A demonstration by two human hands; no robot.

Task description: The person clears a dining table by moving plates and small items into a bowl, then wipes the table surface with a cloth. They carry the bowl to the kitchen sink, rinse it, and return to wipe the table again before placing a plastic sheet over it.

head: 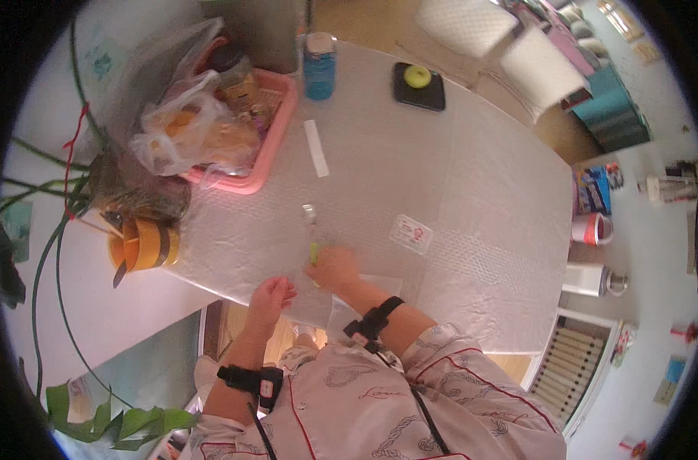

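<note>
My right hand (334,267) is blurred, low over the table near its front edge. Its fingers are closed around a slim yellow-green object (314,253), mostly hidden by the hand. Just beyond it lies a small shiny object (309,214); whether the two are joined is unclear. My left hand (273,296) is at the table's edge, to the left of the right one. Its fingers are loosely curled and apart, with nothing visible in them. To the right rests a small flat clear packet or case (411,234) with red printing. A white strip (316,148) lies farther up.
The table (492,213) has a clear, shiny cover. A pink basket (274,144) with plastic bags stands at left, near a yellow container (148,244). Farther back are a bottle of blue liquid (319,69) and a black scale-like slab (419,98) bearing a yellow-green round object (417,76).
</note>
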